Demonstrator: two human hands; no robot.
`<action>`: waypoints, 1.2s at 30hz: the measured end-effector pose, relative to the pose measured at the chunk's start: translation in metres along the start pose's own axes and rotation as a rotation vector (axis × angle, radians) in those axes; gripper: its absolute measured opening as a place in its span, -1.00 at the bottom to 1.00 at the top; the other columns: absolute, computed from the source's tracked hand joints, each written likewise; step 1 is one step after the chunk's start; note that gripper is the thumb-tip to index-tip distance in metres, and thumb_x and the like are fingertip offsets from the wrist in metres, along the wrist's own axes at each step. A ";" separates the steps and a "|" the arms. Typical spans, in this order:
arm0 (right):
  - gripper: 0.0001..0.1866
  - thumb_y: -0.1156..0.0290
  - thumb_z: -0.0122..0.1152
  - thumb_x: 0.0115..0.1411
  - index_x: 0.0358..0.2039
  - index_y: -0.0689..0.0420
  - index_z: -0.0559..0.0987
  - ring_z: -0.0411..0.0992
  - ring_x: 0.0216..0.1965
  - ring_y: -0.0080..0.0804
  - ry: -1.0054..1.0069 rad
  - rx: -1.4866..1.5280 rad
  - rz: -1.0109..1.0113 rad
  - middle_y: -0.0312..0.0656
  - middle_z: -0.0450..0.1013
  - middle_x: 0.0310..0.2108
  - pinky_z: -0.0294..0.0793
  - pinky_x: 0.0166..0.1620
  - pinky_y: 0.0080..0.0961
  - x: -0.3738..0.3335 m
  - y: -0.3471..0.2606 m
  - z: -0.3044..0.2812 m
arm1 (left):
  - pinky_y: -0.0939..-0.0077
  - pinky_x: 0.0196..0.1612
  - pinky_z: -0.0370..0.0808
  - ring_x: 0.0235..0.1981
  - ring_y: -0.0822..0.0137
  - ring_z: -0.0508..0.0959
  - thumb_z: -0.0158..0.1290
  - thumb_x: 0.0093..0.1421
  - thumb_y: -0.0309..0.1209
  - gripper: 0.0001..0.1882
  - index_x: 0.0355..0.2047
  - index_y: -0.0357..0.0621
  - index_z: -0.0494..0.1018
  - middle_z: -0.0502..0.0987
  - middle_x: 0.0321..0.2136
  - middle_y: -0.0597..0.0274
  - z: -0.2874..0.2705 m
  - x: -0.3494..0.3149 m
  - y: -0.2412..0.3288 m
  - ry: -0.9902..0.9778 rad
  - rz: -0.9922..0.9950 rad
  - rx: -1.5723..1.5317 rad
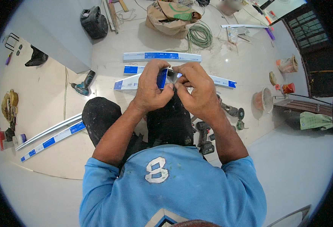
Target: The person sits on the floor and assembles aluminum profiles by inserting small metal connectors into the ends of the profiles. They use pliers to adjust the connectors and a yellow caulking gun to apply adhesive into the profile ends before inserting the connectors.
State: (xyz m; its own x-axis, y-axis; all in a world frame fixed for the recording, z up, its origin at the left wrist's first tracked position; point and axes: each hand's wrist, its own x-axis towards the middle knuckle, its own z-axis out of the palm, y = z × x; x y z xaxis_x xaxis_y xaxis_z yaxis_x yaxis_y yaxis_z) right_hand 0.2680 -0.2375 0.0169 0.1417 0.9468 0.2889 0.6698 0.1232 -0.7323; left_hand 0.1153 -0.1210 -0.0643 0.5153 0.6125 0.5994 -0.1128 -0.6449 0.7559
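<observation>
Above my knees, my left hand (153,87) is closed around a metal profile with blue film (162,78), its hollow end turned up between my hands. The thumb and fingers of my right hand (197,89) are bent and pinch at the edge of that same end. Whether a loose bit of film lies between those fingertips is hidden. Just beyond my hands, white profiles with blue labels lie on the floor: a long one (189,57) farthest off, a partly covered one (133,69), and a slanting one (125,83) nearest.
A blue drill (84,84) lies at left, with two long profiles (54,140) nearer. By my right forearm are a dark cordless drill (203,138) and an angle grinder (230,109). Farther away sit a brown sack (168,20) and coiled green hose (199,36); a bucket (264,100) stands right.
</observation>
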 end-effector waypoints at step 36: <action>-0.82 0.41 0.42 0.17 -0.24 0.20 0.78 0.60 0.06 0.09 0.071 0.111 0.060 0.11 0.61 0.08 0.57 0.17 -0.10 -0.020 0.074 0.018 | 0.00 0.21 0.44 0.06 -0.25 0.49 0.12 -0.11 -0.31 -0.24 0.18 -0.32 0.40 0.48 0.01 -0.22 0.005 0.025 -0.008 -0.513 0.012 0.124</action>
State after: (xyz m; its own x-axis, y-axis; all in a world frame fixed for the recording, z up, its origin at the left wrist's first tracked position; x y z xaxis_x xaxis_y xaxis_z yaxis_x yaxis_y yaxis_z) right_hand 0.3018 -0.2423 -0.0537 0.2328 0.9307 0.2823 0.5740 0.1029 -0.8124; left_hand 0.1335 -0.1032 -0.0569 0.8676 0.3223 0.3788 -0.0359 -0.7191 0.6940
